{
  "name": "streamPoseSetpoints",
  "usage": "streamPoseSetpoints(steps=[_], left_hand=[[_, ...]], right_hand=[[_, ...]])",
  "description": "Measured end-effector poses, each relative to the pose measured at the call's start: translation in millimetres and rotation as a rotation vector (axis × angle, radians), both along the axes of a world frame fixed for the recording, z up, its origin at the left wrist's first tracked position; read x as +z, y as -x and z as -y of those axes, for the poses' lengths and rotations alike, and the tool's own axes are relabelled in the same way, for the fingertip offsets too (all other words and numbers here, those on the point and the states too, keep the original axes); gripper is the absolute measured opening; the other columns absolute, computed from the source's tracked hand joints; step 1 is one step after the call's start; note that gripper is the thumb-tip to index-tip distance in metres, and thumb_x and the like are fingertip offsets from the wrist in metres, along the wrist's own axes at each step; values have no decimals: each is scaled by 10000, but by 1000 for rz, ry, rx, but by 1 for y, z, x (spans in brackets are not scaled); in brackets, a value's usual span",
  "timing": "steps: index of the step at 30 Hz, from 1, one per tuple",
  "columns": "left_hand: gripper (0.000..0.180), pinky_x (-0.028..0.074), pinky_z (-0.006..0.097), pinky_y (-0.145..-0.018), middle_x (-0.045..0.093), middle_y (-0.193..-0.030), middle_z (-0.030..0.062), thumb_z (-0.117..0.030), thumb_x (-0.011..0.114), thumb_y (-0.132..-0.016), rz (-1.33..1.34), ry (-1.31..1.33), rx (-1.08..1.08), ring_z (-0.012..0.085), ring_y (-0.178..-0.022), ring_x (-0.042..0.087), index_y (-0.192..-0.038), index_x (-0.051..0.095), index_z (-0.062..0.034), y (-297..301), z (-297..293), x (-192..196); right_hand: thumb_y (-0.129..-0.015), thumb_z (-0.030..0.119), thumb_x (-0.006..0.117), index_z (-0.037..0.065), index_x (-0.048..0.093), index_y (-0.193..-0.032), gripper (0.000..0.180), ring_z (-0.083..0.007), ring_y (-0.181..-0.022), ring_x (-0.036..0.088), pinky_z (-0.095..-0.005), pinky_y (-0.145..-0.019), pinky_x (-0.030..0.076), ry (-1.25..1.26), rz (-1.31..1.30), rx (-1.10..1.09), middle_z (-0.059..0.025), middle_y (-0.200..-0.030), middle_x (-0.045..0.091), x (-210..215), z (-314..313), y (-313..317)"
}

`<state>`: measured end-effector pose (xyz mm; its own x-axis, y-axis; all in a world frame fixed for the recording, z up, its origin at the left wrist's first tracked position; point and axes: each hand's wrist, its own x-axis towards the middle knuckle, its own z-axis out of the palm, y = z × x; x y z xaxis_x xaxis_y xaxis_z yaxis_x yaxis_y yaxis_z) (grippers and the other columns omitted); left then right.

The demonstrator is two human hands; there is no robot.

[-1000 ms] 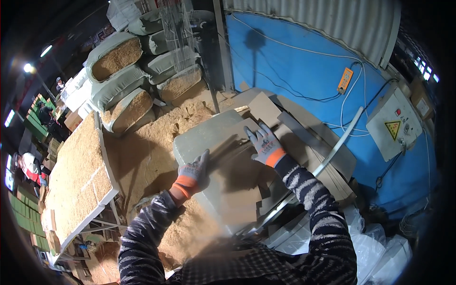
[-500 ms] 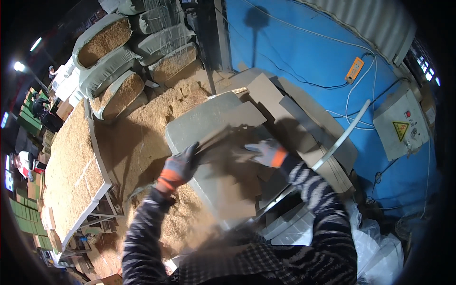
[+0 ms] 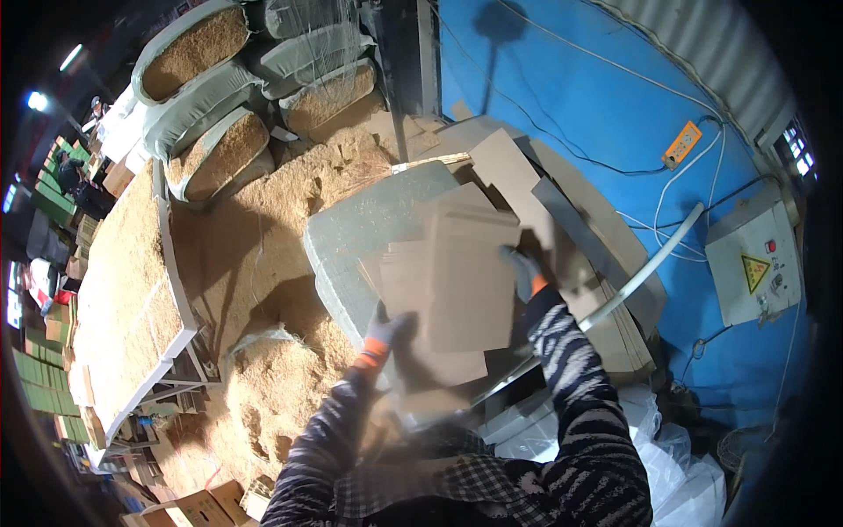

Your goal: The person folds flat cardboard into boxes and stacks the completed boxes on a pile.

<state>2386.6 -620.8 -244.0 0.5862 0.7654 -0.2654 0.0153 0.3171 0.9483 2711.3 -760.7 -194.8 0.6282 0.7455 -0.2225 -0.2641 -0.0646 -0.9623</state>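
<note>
Several flat brown cardboard sheets (image 3: pixel 472 285) lie in an uneven pile in front of me, the top ones slightly blurred and turned against those below. Under the pile is a grey-green wrapped bale (image 3: pixel 351 233). My left hand (image 3: pixel 388 330), in a grey glove with an orange cuff, is at the pile's lower left edge, thumb and fingers apart. My right hand (image 3: pixel 525 268), gloved alike, closes on the right edge of the upper sheets; part of its grip is hidden.
More cardboard (image 3: pixel 514 171) leans at the right, crossed by a pale pipe (image 3: pixel 645 274). Wood shavings (image 3: pixel 290 378) cover the floor at left, beside a shavings-filled framed bin (image 3: pixel 132 299). Stuffed bags (image 3: pixel 206 97) stand behind. An electrical box (image 3: pixel 753 259) hangs on the blue wall.
The sheets, smeared and raised toward the left hand before, now lie squarer between both hands. My left hand has come down and right; my right hand is at the sheets' right edge.
</note>
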Motion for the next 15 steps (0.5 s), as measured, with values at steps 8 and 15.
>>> streamPoseSetpoints(steps=[8,15], left_hand=[[1048,498,363,-906,482,-1302,205,-246,869,-687,-364,-137,239,267,-1087,553,-1460,222,41,-38,15,19],[1299,351,389,-1084,328,-1445,256,-309,919,-615,-285,50,107,310,-1313,372,-1464,31,116,-26,10,-89]], right_hand=[[-901,533,588,62,423,-1448,741,-246,-1359,405,-381,-1095,360,544,168,107,-113,-1484,431,-161,15,-46],[-918,577,545,62,403,-1462,763,-243,-1334,406,-350,-1119,304,445,136,267,-90,-1463,452,-81,7,-13]])
